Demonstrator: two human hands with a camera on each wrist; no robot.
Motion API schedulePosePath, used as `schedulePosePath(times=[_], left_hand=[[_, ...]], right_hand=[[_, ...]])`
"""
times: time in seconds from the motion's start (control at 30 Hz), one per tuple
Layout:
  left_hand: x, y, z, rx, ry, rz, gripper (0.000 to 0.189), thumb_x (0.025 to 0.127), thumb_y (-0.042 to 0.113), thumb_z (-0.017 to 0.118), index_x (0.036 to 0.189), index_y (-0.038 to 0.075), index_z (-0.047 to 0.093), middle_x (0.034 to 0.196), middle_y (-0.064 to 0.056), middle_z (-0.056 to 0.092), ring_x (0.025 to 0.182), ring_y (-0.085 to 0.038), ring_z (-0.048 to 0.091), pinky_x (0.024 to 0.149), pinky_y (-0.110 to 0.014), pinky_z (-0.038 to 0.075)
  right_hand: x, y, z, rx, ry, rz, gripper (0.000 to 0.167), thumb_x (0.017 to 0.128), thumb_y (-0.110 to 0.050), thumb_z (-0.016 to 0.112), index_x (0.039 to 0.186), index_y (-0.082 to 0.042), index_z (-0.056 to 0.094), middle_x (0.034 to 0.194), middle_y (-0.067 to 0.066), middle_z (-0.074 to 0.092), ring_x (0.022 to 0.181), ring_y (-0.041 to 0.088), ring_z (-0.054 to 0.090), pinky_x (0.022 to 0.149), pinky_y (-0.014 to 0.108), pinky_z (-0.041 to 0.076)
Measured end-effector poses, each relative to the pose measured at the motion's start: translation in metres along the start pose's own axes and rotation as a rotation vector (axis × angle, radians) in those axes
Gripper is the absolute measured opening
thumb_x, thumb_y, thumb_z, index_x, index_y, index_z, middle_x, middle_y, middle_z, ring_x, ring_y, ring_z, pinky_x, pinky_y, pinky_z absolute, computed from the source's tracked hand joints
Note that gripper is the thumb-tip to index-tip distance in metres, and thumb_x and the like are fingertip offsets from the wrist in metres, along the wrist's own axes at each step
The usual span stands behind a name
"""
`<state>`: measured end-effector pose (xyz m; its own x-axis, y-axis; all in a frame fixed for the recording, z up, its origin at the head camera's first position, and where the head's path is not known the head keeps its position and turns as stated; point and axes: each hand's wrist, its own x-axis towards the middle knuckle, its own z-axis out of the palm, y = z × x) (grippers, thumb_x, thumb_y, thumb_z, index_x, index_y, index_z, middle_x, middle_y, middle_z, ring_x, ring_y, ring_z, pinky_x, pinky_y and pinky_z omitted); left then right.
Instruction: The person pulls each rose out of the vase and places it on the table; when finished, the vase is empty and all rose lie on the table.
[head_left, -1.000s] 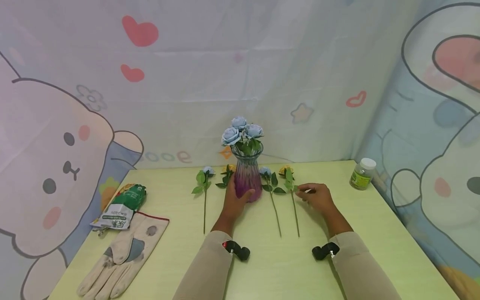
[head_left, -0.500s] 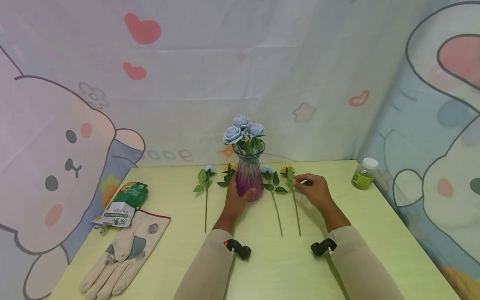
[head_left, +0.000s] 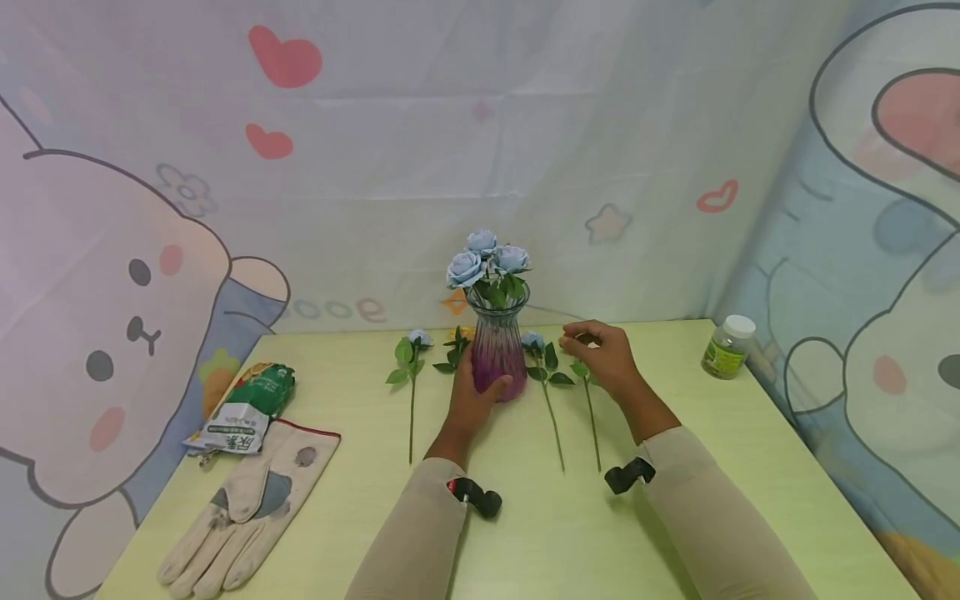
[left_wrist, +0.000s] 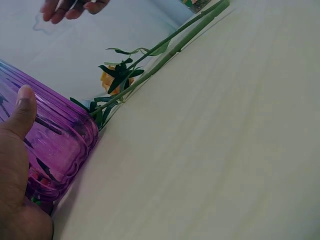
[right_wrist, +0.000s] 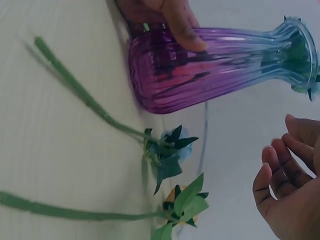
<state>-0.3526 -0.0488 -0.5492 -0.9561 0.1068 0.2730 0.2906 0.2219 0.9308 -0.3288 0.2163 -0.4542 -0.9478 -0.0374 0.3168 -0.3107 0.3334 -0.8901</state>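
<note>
My left hand (head_left: 471,398) grips the lower part of a glass vase (head_left: 500,337), clear blue-grey at the neck and purple below. Light blue artificial roses (head_left: 467,268) stand in its mouth. The left wrist view shows the thumb (left_wrist: 24,112) pressed along the purple glass. Raised to the right of the vase is my right hand (head_left: 609,357), its fingers loosely bent and holding nothing in the right wrist view. In the head view it covers the bloom of a yellow rose (right_wrist: 172,195) lying on the table. Beside that lies a blue rose (head_left: 533,340).
Left of the vase lie another blue rose (head_left: 418,337) and a yellow rose (head_left: 459,335) partly hidden. A work glove (head_left: 251,508) and a green-and-white packet (head_left: 255,404) occupy the table's left side. A white-capped jar (head_left: 726,350) stands at the right. A printed curtain hangs behind.
My right hand has moved up and to the left, away from the leaves of the right-hand yellow rose and over its bloom. My left hand stays on the vase.
</note>
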Motion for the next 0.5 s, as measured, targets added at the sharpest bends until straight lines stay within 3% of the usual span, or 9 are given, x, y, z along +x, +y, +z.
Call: schedulePosePath(times=[0.13,0.3,0.37,0.5], left_hand=[[0.0,-0.001,0.001,-0.002,0.0,0.009,0.102,0.099,0.039,0.081,0.176,0.016,0.018,0.178,-0.015,0.031,0.166,-0.036,0.032,0.138,-0.055,0.026],[0.001,-0.002,0.002,-0.003,0.007,0.011,0.1,0.099,0.036,0.082,0.175,0.016,0.02,0.178,-0.014,0.032,0.166,-0.036,0.033,0.138,-0.055,0.026],[0.0,-0.001,0.002,-0.007,0.012,0.015,0.099,0.099,0.034,0.082,0.175,0.016,0.021,0.178,-0.014,0.033,0.166,-0.036,0.034,0.138,-0.055,0.026],[0.0,-0.001,0.002,-0.036,0.026,0.032,0.098,0.097,0.03,0.084,0.174,0.016,0.024,0.176,-0.015,0.036,0.164,-0.037,0.036,0.137,-0.057,0.027]], right_hand=[[0.006,-0.013,0.004,0.03,-0.014,0.003,0.037,0.109,-0.026,0.07,0.135,-0.001,0.073,0.129,0.021,0.07,0.112,0.028,0.071,0.087,0.019,0.062],[0.014,-0.029,0.009,0.035,-0.016,0.005,0.043,0.11,-0.037,0.068,0.139,-0.006,0.072,0.132,0.017,0.069,0.111,0.017,0.065,0.085,0.02,0.057],[0.017,-0.035,0.011,0.057,-0.024,0.012,0.044,0.11,-0.038,0.067,0.14,-0.006,0.071,0.136,0.017,0.068,0.111,0.014,0.064,0.087,0.024,0.057],[0.022,-0.048,0.016,0.101,-0.036,0.032,0.047,0.11,-0.038,0.066,0.143,-0.004,0.067,0.145,0.017,0.065,0.119,0.022,0.063,0.097,0.04,0.058]])
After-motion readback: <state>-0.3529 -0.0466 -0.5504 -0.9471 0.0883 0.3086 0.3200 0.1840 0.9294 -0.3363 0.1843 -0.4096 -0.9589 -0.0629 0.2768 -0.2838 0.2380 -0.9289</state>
